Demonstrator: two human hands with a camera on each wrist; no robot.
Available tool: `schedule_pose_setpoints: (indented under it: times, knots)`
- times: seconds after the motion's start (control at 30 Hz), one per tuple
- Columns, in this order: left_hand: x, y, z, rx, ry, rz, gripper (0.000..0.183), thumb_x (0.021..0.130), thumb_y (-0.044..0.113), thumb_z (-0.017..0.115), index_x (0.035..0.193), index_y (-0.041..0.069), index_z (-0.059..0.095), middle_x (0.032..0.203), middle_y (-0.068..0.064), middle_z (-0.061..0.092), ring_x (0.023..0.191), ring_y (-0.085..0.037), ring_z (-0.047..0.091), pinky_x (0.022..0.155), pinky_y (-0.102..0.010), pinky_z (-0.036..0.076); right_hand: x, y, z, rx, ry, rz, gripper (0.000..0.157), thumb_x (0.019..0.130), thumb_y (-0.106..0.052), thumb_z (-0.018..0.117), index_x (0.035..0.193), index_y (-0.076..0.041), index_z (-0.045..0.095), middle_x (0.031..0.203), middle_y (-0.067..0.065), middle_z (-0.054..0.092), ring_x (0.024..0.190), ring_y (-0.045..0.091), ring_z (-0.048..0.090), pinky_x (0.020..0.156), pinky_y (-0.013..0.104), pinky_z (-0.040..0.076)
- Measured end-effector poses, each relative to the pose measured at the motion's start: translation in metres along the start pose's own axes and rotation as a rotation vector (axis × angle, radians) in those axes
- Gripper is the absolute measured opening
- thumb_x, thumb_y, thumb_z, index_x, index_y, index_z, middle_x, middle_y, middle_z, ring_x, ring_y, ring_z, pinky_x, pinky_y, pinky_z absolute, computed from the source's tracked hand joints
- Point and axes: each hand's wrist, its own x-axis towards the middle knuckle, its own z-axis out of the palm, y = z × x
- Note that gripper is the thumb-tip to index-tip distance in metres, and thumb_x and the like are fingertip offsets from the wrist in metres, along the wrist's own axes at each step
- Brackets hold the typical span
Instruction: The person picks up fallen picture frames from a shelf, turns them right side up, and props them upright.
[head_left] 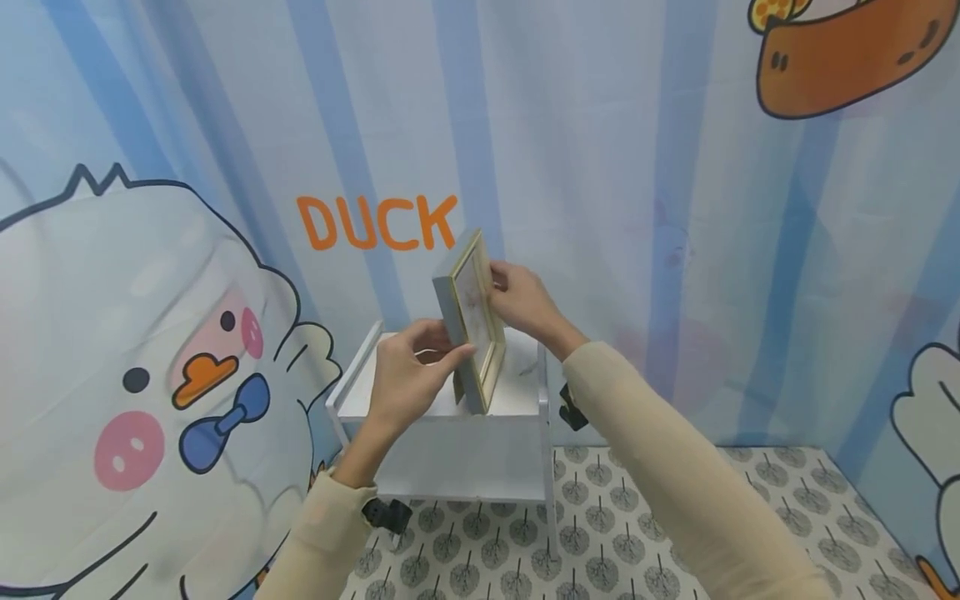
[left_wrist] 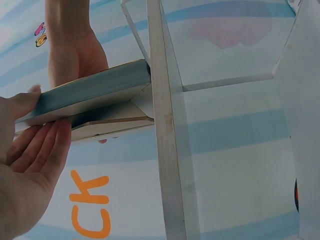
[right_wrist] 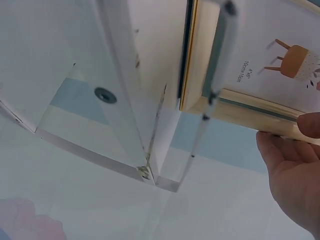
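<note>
A picture frame [head_left: 480, 325] with a gold edge and grey-blue sides stands nearly upright on the top of a small white shelf unit [head_left: 457, 429]. My left hand [head_left: 408, 367] pinches its near side, thumb on the front edge and fingers behind. At the far side, my right hand [head_left: 521, 300] grips the opposite edge. In the left wrist view, the left hand [left_wrist: 37, 165] holds the frame [left_wrist: 95, 90], whose back stand is partly folded out. The right wrist view shows the right hand [right_wrist: 295, 170] pinching the cream frame border [right_wrist: 240, 112] around a printed picture insert.
Low rails [head_left: 356, 367] edge the shelf top. Behind it hangs a striped curtain [head_left: 600, 208] with cartoon ducks and orange lettering [head_left: 378, 223]. The floor below bears a tree-patterned covering [head_left: 600, 517].
</note>
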Motion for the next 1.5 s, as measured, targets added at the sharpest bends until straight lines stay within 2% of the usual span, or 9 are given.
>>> schedule_pose_setpoints:
  times: [0.27, 0.4, 0.53, 0.63, 0.83, 1.17, 1.33, 1.5]
  knots:
    - [0.002, 0.005, 0.004, -0.018, -0.026, -0.001, 0.033, 0.089, 0.019, 0.086, 0.116, 0.004, 0.074, 0.101, -0.013, 0.080, 0.092, -0.025, 0.079, 0.085, -0.034, 0.067, -0.009, -0.013, -0.024, -0.188, 0.028, 0.032, 0.054, 0.104, -0.025, 0.057, 0.153, -0.001, 0.051, 0.159, 0.018, 0.053, 0.150, 0.036, 0.049, 0.126, 0.051, 0.042]
    - [0.001, 0.004, 0.004, -0.017, -0.023, 0.005, 0.034, 0.088, 0.018, 0.087, 0.116, 0.004, 0.074, 0.101, -0.012, 0.080, 0.092, -0.025, 0.079, 0.085, -0.035, 0.067, -0.014, -0.028, -0.041, -0.201, 0.038, 0.024, 0.058, 0.107, -0.035, 0.055, 0.155, -0.003, 0.047, 0.162, 0.016, 0.050, 0.151, 0.035, 0.047, 0.126, 0.052, 0.041]
    - [0.000, 0.004, 0.005, -0.009, -0.025, 0.014, 0.035, 0.088, 0.018, 0.087, 0.117, 0.004, 0.074, 0.101, -0.012, 0.080, 0.091, -0.024, 0.079, 0.085, -0.035, 0.067, -0.018, -0.049, -0.056, -0.218, -0.002, -0.020, 0.071, 0.107, -0.056, 0.048, 0.161, -0.011, 0.040, 0.168, 0.010, 0.043, 0.156, 0.031, 0.040, 0.128, 0.054, 0.037]
    - [0.000, 0.005, 0.005, -0.005, -0.022, 0.017, 0.035, 0.088, 0.018, 0.087, 0.118, 0.004, 0.074, 0.101, -0.012, 0.080, 0.091, -0.024, 0.079, 0.084, -0.035, 0.068, -0.021, -0.068, -0.060, -0.297, -0.076, -0.072, 0.086, 0.102, -0.069, 0.045, 0.166, -0.013, 0.031, 0.172, 0.008, 0.034, 0.161, 0.030, 0.032, 0.130, 0.055, 0.032]
    - [0.000, 0.006, 0.005, 0.000, -0.013, 0.025, 0.034, 0.088, 0.016, 0.086, 0.118, 0.004, 0.074, 0.101, -0.012, 0.080, 0.091, -0.025, 0.079, 0.084, -0.038, 0.068, -0.021, -0.091, -0.058, -0.523, -0.204, -0.161, 0.104, 0.098, -0.077, 0.046, 0.168, -0.005, 0.019, 0.176, 0.015, 0.020, 0.165, 0.032, 0.020, 0.135, 0.053, 0.025]
    - [-0.001, 0.004, 0.006, 0.014, -0.033, 0.014, 0.032, 0.091, 0.018, 0.084, 0.118, 0.005, 0.074, 0.101, -0.011, 0.080, 0.093, -0.023, 0.079, 0.085, -0.032, 0.067, -0.020, -0.098, -0.047, -0.676, -0.334, -0.164, 0.114, 0.095, -0.084, 0.042, 0.168, -0.001, 0.014, 0.176, 0.015, 0.020, 0.164, 0.028, 0.024, 0.134, 0.046, 0.027]
    - [-0.001, 0.005, 0.004, 0.023, -0.056, 0.002, 0.031, 0.094, 0.019, 0.082, 0.121, 0.006, 0.073, 0.107, -0.011, 0.080, 0.099, -0.024, 0.079, 0.086, -0.036, 0.067, -0.020, -0.100, -0.041, -0.779, -0.361, -0.164, 0.111, 0.096, -0.085, 0.037, 0.168, -0.001, 0.018, 0.176, 0.017, 0.021, 0.165, 0.031, 0.022, 0.134, 0.048, 0.027]
    - [-0.003, 0.002, -0.001, 0.022, -0.067, -0.040, 0.034, 0.104, 0.028, 0.068, 0.129, 0.006, 0.071, 0.119, -0.013, 0.078, 0.104, -0.028, 0.078, 0.089, -0.043, 0.067, -0.020, -0.099, -0.038, -0.819, -0.354, -0.169, 0.110, 0.097, -0.084, 0.035, 0.168, -0.002, 0.018, 0.176, 0.018, 0.020, 0.165, 0.033, 0.019, 0.135, 0.049, 0.025]
